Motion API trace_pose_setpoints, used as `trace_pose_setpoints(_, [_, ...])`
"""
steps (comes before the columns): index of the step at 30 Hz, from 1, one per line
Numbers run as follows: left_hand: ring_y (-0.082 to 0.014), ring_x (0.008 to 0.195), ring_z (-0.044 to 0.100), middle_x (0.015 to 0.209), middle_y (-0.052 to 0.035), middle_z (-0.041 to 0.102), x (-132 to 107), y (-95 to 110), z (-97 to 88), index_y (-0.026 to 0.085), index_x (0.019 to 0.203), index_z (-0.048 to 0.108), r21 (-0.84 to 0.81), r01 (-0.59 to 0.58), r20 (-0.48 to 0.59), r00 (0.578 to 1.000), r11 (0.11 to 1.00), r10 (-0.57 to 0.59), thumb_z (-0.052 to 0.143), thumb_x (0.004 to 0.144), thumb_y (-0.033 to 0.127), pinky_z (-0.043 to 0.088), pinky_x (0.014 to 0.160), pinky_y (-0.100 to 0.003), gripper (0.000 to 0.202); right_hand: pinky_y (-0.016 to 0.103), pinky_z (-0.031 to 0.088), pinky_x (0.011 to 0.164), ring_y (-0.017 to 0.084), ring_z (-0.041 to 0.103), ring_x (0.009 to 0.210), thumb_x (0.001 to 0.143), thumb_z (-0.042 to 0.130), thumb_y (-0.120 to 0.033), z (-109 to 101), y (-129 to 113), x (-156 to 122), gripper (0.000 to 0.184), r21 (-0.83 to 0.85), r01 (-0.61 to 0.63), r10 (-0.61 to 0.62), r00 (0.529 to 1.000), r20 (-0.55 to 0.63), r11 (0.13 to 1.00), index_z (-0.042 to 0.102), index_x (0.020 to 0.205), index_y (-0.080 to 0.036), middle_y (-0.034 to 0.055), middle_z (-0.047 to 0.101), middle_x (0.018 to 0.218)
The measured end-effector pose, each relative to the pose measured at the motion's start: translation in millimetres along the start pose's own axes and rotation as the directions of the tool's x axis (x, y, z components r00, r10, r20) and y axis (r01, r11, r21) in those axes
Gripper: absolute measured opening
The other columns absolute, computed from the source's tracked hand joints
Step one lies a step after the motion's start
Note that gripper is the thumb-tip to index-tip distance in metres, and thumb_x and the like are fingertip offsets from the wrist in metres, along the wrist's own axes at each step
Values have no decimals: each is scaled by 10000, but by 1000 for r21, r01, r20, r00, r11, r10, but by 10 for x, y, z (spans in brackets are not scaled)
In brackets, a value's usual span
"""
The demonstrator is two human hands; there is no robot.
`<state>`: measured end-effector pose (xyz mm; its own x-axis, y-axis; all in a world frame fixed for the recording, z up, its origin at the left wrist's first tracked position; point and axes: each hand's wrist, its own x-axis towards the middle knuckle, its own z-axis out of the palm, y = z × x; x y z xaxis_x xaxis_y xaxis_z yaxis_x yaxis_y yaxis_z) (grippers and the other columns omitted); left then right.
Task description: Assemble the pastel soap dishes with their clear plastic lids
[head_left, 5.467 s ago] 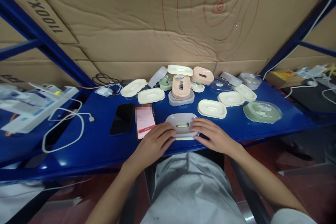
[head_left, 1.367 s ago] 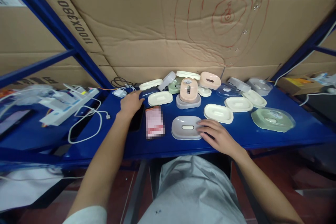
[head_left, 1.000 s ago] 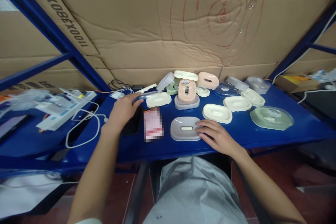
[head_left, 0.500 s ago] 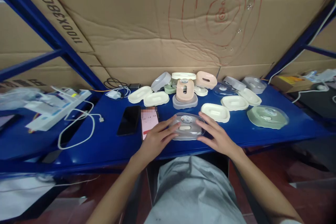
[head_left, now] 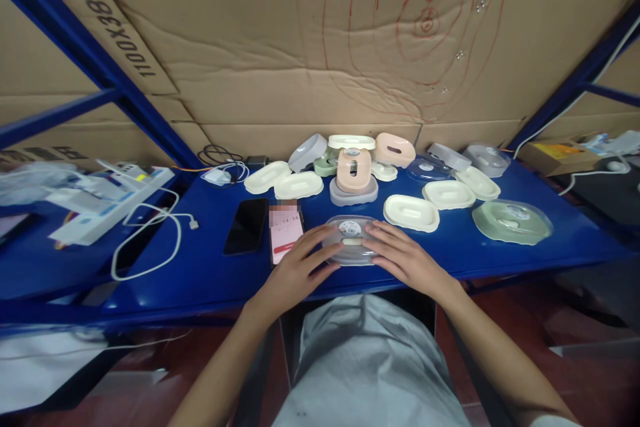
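Observation:
An oval box with a clear lid lies at the near edge of the blue table, between my two hands. Its lid bears a round printed sticker and a pale oblong piece in the middle. From the left, my left hand reaches over the lid with fingers spread and stretched, the tips on its left part. My right hand lies on the right part in the same way, fingers apart. Neither hand is closed. Beyond the box stands a peach slotted piece on a grey base.
Left of the box lie a phone with a timer and a black phone. Several cream trays are spread behind. A green lidded box is at the right. A power strip and white cable lie at the left.
My fingers have slid inward over the lid, the right hand's moving left toward its middle. The box has shifted very slightly left. The view has tilted a little.

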<state>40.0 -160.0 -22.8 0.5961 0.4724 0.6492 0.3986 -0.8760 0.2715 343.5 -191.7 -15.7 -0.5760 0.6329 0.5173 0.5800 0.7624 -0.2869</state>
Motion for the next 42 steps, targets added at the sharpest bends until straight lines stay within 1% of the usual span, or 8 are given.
trace_pose_setpoints(15, [-254, 1213, 690, 1276, -105, 720, 11, 75, 50, 241, 1258, 671, 61, -46, -29, 998, 997, 48, 692, 1023, 179, 613, 1030, -458, 243, 523, 447, 1273, 277, 463, 1551, 1059, 653, -306, 44, -18, 5, 446, -34, 27, -27, 1000, -9, 999, 594, 1490, -210, 134, 590, 1572])
trace_pose_setpoints(20, [-234, 1191, 690, 1273, -101, 716, 79, 76, -73, 249, 1273, 671, -27, -31, -2, 1000, 999, 31, 707, 1023, 248, 590, 1019, -411, 253, 549, 447, 1264, 290, 480, 1537, 1048, 668, -318, 57, -15, -18, 427, -66, 22, -23, 1000, -16, 998, 604, 1460, -227, 125, 596, 1565])
trace_pose_setpoints(23, [-241, 1229, 683, 1333, -105, 703, 331, -171, -265, 257, 1321, 676, 36, 9, 30, 1000, 999, -10, 654, 1050, 297, 553, 1072, -418, 274, 553, 466, 1242, 292, 497, 1523, 1053, 654, -313, 69, 5, -20, 432, -85, 13, -14, 1000, -16, 996, 591, 1474, -238, 118, 603, 1559])
trace_pose_setpoints(26, [-236, 1187, 695, 1252, -71, 744, 731, -630, -448, 251, 1226, 721, 197, 114, 57, 990, 974, -127, 599, 1059, 389, 540, 1062, -394, 248, 549, 470, 1235, 290, 488, 1529, 1063, 635, -304, 79, 20, -16, 434, -88, -4, 2, 1000, -16, 996, 580, 1488, -238, 119, 595, 1568])
trace_pose_setpoints(29, [-311, 1186, 673, 1260, -132, 729, 1024, -1108, -513, 192, 1194, 734, 313, 236, -16, 970, 920, -243, 560, 1041, 370, 507, 1061, -482, 292, 566, 462, 1238, 293, 481, 1534, 1074, 605, -288, 81, 23, -11, 430, -98, -38, 36, 999, -21, 994, 571, 1501, -255, 117, 585, 1576])
trace_pose_setpoints(31, [-352, 1212, 646, 1256, -176, 711, 1060, -1326, -488, 151, 1216, 723, 365, 325, -89, 945, 873, -315, 511, 1041, 338, 485, 1056, -524, 332, 576, 455, 1240, 294, 477, 1536, 1080, 585, -275, 78, 23, -9, 445, -101, -60, 57, 998, -28, 993, 552, 1523, -270, 117, 576, 1583])
trace_pose_setpoints(34, [-351, 1202, 642, 1236, -178, 711, 938, -1452, -415, 139, 1213, 721, 395, 389, -119, 920, 832, -374, 515, 1022, 317, 476, 1058, -516, 332, 586, 424, 1261, 296, 437, 1563, 1083, 580, -288, 72, 25, -7, 504, -98, -77, 76, 997, -8, 992, 489, 1578, -275, 123, 530, 1624])
trace_pose_setpoints(42, [-321, 1260, 621, 1299, -138, 692, 786, -1391, -272, 175, 1265, 703, 386, 423, -101, 902, 820, -419, 514, 1042, 361, 472, 1097, -471, 346, 647, 331, 1297, 358, 209, 1656, 1077, 592, -379, 88, 6, 2, 713, -115, -205, 216, 971, 104, 972, 270, 1709, -298, 123, 210, 1792])
